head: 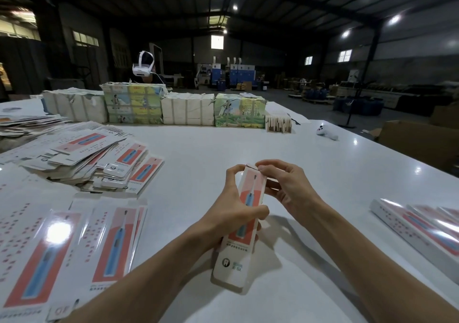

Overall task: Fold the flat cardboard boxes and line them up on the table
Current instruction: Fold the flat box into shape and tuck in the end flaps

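Observation:
I hold a long narrow toothbrush box (239,255), white with a red and blue print, above the middle of the white table (310,163). My left hand (233,208) wraps around its middle. My right hand (283,186) pinches the flap at its far end. Flat unfolded boxes (74,243) lie at the near left, and a loose heap of flat boxes (99,158) sits behind them. Folded boxes (422,228) lie side by side at the right edge.
Bundled stacks of packaging (159,106) stand in a row across the far side of the table. A person wearing a white headset (143,66) sits behind them. A small white object (326,132) lies at the far right. A brown carton (419,141) stands beyond the right edge.

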